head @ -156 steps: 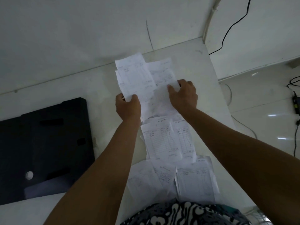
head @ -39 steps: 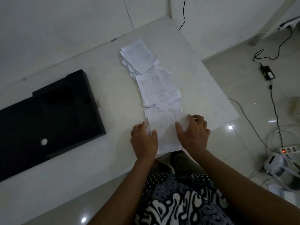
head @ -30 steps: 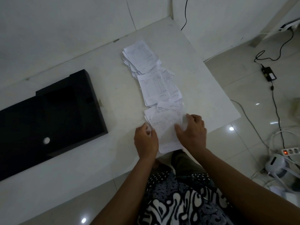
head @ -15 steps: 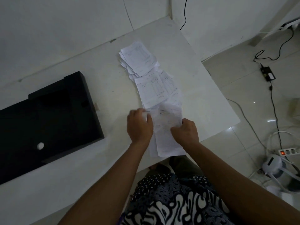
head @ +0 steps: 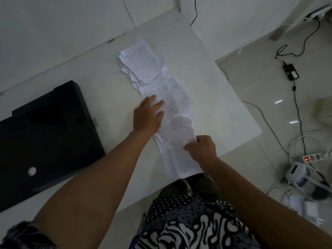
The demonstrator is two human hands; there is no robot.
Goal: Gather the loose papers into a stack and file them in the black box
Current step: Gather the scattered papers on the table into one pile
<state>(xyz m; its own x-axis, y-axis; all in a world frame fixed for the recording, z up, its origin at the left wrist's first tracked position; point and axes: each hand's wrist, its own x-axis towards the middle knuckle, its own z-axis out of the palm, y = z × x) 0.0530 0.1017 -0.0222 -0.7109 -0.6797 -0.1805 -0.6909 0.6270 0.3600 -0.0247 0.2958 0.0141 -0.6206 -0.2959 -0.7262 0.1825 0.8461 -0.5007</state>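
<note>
White printed papers lie in a row across the white table [head: 221, 105]. A far pile [head: 142, 63] sits near the wall, and a middle sheet [head: 172, 97] overlaps its near edge. My left hand [head: 147, 115] lies flat with fingers spread on the left part of the middle sheet. My right hand [head: 203, 148] pinches the near bundle of papers [head: 179, 151], which hangs past the table's front edge. The black box [head: 45, 139] rests on the table to the left, apart from both hands.
The table's right edge and front corner are close to the papers. On the tiled floor to the right lie black cables [head: 298, 108], a power adapter [head: 291, 71], a power strip [head: 312, 157] with a red light and a white device [head: 296, 175]. A wall runs behind the table.
My left hand has let go of the near bundle and moved forward onto the middle sheet. My right hand has kept hold of the near bundle, now drawn toward the table's front edge.
</note>
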